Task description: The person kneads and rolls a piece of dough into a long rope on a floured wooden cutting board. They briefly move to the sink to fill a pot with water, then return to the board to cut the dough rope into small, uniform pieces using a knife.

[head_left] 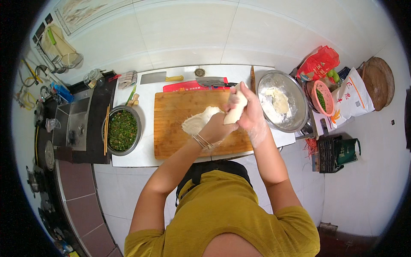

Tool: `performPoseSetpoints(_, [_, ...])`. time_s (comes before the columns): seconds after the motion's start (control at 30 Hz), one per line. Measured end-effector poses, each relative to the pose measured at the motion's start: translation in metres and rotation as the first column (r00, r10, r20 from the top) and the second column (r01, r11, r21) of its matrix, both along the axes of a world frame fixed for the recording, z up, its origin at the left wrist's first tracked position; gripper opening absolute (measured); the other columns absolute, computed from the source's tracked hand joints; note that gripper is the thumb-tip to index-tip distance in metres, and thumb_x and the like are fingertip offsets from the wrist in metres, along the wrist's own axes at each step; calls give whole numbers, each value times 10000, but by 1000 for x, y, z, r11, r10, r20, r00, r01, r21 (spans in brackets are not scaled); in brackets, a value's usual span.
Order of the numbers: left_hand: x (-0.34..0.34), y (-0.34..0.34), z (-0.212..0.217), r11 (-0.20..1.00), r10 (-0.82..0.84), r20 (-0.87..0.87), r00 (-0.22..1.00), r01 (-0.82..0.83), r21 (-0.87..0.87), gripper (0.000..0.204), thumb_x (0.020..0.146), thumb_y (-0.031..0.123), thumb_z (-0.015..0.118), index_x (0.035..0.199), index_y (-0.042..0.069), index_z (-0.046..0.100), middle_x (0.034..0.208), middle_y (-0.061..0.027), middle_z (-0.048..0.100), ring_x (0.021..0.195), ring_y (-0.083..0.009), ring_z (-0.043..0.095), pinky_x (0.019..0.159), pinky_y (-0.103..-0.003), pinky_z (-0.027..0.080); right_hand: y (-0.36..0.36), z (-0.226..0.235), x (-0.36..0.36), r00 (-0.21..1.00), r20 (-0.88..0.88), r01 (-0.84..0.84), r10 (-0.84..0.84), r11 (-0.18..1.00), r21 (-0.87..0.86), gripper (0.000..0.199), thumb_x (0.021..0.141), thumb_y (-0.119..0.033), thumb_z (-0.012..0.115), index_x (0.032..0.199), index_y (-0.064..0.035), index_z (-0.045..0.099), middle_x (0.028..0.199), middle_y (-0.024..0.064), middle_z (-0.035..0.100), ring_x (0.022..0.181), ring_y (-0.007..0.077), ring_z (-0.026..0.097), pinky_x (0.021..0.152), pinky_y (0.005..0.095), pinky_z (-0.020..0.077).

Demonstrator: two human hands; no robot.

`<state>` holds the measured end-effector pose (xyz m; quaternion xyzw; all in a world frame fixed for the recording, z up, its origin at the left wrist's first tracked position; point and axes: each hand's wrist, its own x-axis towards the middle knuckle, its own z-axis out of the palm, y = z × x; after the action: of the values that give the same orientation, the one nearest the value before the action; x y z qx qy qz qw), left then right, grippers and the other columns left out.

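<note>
Dough roll, pale and thick, held up in both of your hands above the right half of the cutting board, its length tilted so that the far end leans to your right.

Your left hand is closed around the near end, knuckles up, fingers wrapped over the dough. The left forearm runs in from the lower left, elbow bent outward, with thin bands at the wrist. Your right hand grips the roll along its right side, thumb reaching up near the far end; the right forearm rises from the lower right, and the wrist is dusted white (flour, by the look of it). The hands meet at the near end of the roll.

On the board, just beyond your left hand, lies a heap of white flour. Past the far edge: a red packet with a dark-handled knife on it, and a cleaver to the left of them. To the right stands a metal bowl with more dough inside; further right, a pink bowl of chopped greens and a white sack. Left of the board, a bowl of chopped green filling, with chopsticks at its left rim.
</note>
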<state>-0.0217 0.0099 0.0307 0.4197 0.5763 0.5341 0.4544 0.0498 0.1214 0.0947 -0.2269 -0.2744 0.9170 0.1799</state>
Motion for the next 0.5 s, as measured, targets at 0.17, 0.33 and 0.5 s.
performPoseSetpoints(0.17, [-21,-11,-11,942,-319,236,918,335,-31,203,818,220,631,800,23,589,633,-2,540,577,-103,523,564,-260,421,7,1,0,992,-125,-17,1,992,-126,257,907,-361,564,831,-126,493,504,-36,401,461,112,393,531,270,395])
performPoseSetpoints(0.33, [-2,-24,-6,991,81,-59,995,-87,-98,293,831,276,621,860,-15,616,648,-24,580,588,-113,555,552,-274,433,10,8,0,977,-177,99,-121,987,-127,314,912,-368,547,966,-59,519,680,29,514,653,171,511,720,332,463])
performPoseSetpoints(0.5, [-14,-8,7,999,25,17,1000,-25,-30,306,792,251,670,942,-10,613,743,0,578,655,-104,532,598,-284,433,-8,4,2,999,-25,-36,39,992,120,312,927,-355,524,958,-45,517,668,32,530,609,174,522,783,368,492])
